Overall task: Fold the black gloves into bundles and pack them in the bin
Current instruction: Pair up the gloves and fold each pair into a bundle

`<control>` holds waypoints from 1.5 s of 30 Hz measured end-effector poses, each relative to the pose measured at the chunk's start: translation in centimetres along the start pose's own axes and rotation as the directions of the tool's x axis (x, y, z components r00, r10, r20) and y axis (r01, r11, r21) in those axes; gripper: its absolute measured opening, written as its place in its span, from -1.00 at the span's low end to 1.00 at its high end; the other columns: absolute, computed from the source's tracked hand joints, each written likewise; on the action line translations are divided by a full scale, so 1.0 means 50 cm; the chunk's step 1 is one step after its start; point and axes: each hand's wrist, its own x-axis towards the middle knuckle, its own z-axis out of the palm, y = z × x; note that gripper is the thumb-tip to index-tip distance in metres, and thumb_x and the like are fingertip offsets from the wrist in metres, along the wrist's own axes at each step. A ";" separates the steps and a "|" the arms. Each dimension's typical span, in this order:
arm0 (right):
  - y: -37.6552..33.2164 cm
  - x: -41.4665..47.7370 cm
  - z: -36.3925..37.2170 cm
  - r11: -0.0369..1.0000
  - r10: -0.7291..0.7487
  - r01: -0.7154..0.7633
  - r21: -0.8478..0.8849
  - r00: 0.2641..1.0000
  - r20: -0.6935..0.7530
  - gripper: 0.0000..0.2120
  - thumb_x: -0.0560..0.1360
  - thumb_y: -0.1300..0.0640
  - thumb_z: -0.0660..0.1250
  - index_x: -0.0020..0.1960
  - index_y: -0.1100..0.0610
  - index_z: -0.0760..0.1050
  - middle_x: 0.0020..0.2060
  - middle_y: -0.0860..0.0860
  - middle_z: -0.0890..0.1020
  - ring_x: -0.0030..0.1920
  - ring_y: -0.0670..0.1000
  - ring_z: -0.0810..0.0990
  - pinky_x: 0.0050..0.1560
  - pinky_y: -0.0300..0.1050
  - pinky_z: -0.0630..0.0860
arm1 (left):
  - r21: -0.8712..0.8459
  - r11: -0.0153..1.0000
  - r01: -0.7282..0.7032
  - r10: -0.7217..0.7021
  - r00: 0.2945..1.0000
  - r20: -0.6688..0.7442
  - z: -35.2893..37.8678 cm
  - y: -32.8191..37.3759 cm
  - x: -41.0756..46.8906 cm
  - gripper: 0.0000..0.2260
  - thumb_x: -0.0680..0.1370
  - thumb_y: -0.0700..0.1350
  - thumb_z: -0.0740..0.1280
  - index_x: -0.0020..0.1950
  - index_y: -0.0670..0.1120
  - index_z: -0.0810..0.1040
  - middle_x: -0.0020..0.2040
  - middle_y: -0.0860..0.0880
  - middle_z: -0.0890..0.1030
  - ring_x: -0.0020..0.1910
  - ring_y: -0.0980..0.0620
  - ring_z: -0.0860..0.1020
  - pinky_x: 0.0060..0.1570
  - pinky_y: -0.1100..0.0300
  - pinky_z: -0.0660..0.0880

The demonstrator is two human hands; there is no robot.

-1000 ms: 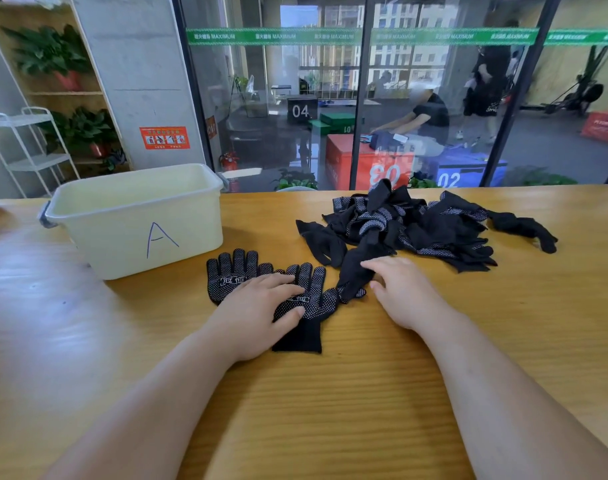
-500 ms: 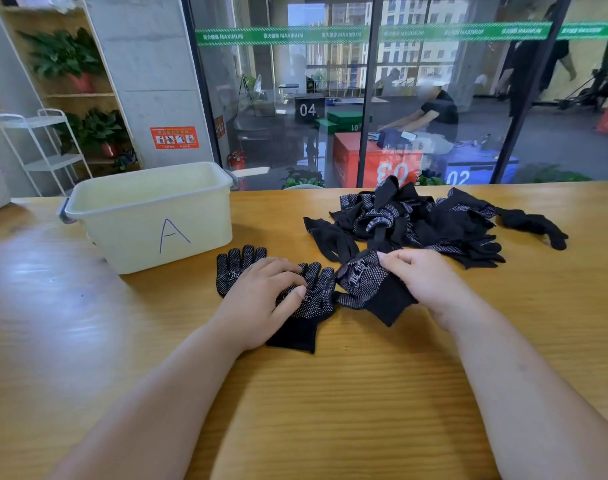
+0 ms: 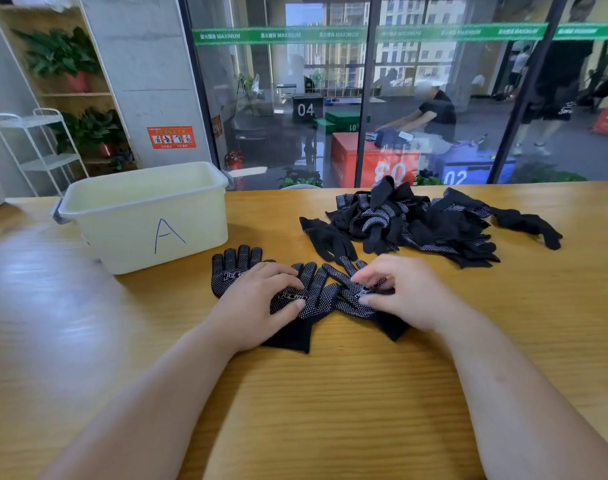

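On the table (image 3: 330, 410), the left grip (image 3: 257, 299) lies spread on one glove (image 3: 318, 289), the right grip (image 3: 409, 296) pinching the neighbouring glove (image 3: 349, 301).

Three white-dotted black gloves (image 3: 318, 297) lie flat, overlapping side by side. A tangled heap (image 3: 416, 223) of more lies just behind. The cream bin (image 3: 146, 220), marked "A", stands upright to their left.

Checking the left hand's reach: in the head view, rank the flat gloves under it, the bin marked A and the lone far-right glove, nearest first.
1. Flat gloves, under the left hand.
2. Bin, behind it, to the left.
3. Lone glove, far right.
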 end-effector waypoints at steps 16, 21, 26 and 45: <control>-0.040 -0.008 0.060 0.834 0.357 -0.225 -0.504 0.916 0.182 -0.36 0.71 -0.34 -0.12 0.73 -0.18 -0.10 0.73 -0.05 -0.10 0.72 0.08 -0.15 0.69 0.18 -0.04 | 0.200 0.914 0.353 -0.368 0.929 0.043 -0.002 -0.028 0.016 -0.42 0.71 0.34 -0.01 0.58 0.06 0.43 0.60 0.04 0.40 0.62 -0.03 0.29 0.60 -0.09 0.20; -0.054 -0.005 0.065 0.827 0.285 -0.184 -0.531 0.952 0.115 -0.36 0.73 -0.28 -0.11 0.74 -0.08 -0.10 0.73 -0.02 -0.15 0.71 0.04 -0.22 0.70 0.12 -0.13 | 0.214 0.922 0.323 -0.322 0.946 -0.040 0.000 -0.021 0.032 -0.50 0.74 0.25 0.04 0.61 0.10 0.39 0.64 0.06 0.35 0.64 -0.06 0.22 0.60 -0.14 0.18; -0.061 -0.004 0.074 0.850 0.307 -0.171 -0.498 0.929 0.205 -0.30 0.70 -0.35 -0.14 0.74 -0.09 -0.15 0.72 -0.07 -0.18 0.71 0.02 -0.22 0.70 0.12 -0.13 | 0.225 0.927 0.301 -0.329 0.938 0.103 0.012 -0.024 0.033 -0.41 0.70 0.36 0.02 0.65 0.10 0.33 0.66 0.03 0.31 0.66 -0.03 0.21 0.65 -0.11 0.09; -0.055 0.001 0.073 0.856 0.300 -0.197 -0.479 0.942 0.149 -0.36 0.72 -0.31 -0.08 0.74 -0.13 -0.08 0.73 -0.06 -0.14 0.71 0.05 -0.20 0.69 0.14 -0.11 | 0.019 1.000 0.004 -0.009 0.974 0.225 0.014 0.036 0.036 -0.40 0.74 0.31 0.00 0.75 0.14 0.07 0.75 0.11 -0.01 0.71 0.15 -0.16 0.69 -0.01 -0.13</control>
